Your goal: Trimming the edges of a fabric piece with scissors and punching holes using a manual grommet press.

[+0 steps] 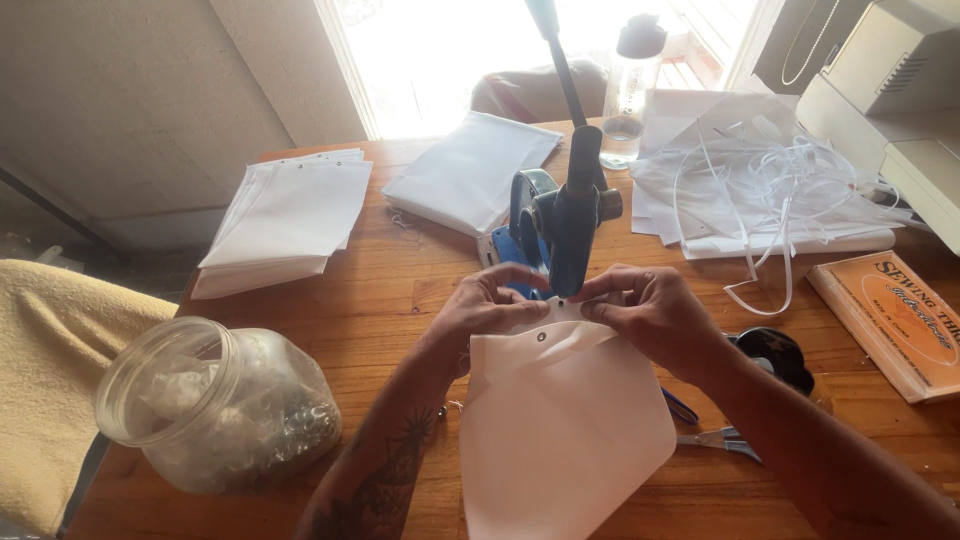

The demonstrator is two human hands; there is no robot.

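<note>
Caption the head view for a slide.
Both hands, left and right, hold a white fabric pouch under a blue eyelet press.

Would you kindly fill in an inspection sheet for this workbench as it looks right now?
Surface: wooden table, crowded.
Job's things: white fabric piece with a metal eyelet, its top edge under the blue hand press.
Clutter: two stacks of white fabric, tipped clear jar of metal pieces, scissors, orange box, drinking bottle.
Hands: left hand and right hand both pinch the fabric's top edge.
Cables: none; tangled white cord.
Surroundings: bright window, yellow cushion.
</note>
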